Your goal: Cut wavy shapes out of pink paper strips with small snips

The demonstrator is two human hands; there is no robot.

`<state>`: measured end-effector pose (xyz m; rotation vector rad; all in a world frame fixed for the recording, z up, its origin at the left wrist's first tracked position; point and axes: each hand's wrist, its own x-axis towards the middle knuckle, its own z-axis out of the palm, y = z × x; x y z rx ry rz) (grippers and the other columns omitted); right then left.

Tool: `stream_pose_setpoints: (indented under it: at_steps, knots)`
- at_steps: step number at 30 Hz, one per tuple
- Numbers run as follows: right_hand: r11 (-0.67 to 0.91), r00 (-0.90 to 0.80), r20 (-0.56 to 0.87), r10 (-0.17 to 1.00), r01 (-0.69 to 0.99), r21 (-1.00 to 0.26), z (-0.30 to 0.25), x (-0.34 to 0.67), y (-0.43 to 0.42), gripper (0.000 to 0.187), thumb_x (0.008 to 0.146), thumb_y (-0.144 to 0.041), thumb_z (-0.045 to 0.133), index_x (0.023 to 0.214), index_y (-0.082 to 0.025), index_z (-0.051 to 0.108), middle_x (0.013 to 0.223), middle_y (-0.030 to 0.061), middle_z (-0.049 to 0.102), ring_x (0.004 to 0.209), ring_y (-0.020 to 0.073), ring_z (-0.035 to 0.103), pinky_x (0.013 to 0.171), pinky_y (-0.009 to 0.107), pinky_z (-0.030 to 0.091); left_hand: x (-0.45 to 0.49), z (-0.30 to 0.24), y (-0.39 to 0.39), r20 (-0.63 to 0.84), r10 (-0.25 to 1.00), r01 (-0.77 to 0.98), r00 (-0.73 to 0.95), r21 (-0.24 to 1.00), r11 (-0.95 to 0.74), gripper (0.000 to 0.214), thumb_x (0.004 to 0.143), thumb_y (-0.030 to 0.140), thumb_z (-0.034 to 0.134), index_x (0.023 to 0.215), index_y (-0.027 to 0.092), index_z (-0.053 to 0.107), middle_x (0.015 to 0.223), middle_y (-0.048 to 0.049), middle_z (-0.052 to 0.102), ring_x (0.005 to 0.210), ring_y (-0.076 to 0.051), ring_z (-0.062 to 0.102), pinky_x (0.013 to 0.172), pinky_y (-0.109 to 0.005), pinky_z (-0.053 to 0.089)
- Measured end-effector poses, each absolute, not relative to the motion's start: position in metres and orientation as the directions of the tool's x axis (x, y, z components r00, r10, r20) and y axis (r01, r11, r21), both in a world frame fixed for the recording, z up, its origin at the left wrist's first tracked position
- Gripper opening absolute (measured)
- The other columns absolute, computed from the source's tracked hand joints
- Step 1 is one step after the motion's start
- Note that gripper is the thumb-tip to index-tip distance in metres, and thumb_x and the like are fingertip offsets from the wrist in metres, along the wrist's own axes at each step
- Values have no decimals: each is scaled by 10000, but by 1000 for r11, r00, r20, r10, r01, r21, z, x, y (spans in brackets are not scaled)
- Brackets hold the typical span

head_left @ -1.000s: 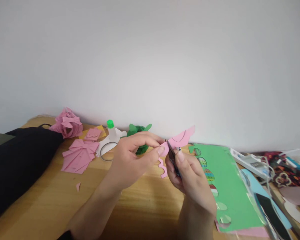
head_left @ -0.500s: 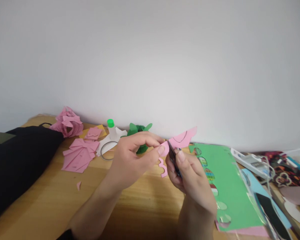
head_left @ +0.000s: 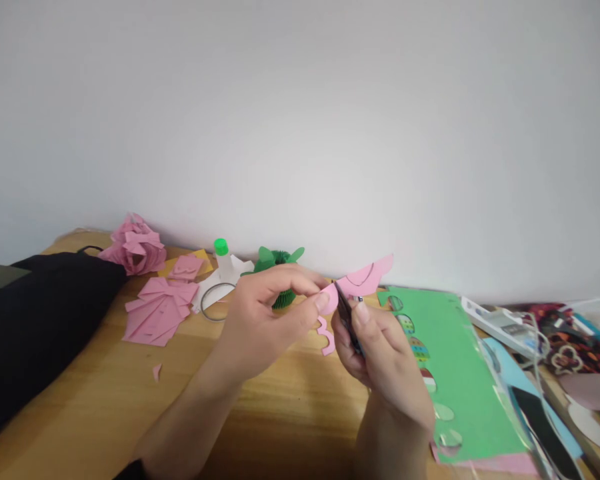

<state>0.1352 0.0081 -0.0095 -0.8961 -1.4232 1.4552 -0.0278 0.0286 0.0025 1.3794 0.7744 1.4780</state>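
Between thumb and fingers, my left hand (head_left: 275,313) pinches the left end of a pink paper piece (head_left: 367,279) that bears a dark curved line. My right hand (head_left: 383,343) is closed round a pair of dark scissors (head_left: 346,310), whose handles are mostly hidden by the fingers. The blades meet the paper just right of my left fingertips. Below them on the table lies a pink wavy paper strip (head_left: 326,337). Behind my left hand stands a green pleated paper figure (head_left: 284,298), partly covered.
At the left are a black bag (head_left: 45,320), a folded pink paper dress (head_left: 161,310) and a pink paper bundle (head_left: 135,243). A glue stick (head_left: 223,259) stands near a ring (head_left: 207,303). Green paper (head_left: 470,373), a power strip (head_left: 500,327) and clutter fill the right.
Very little differs. The paper and scissors have shifted slightly, and both hands keep their hold in nearly the same place.
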Motion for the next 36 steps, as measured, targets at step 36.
stream_pose_setpoints:
  at_steps: [36]
  knots:
    - [19,-385,41,922,-60,-998,-6,136,13,490,982,-531,478,622,-199,479,448,-86,341,392,71,252,376,232,211,-30,3,30,352,927,-254,128,915,-313,224,796,71,647,630,216,688,739,22,751,737,-119,675,690,-227,538]
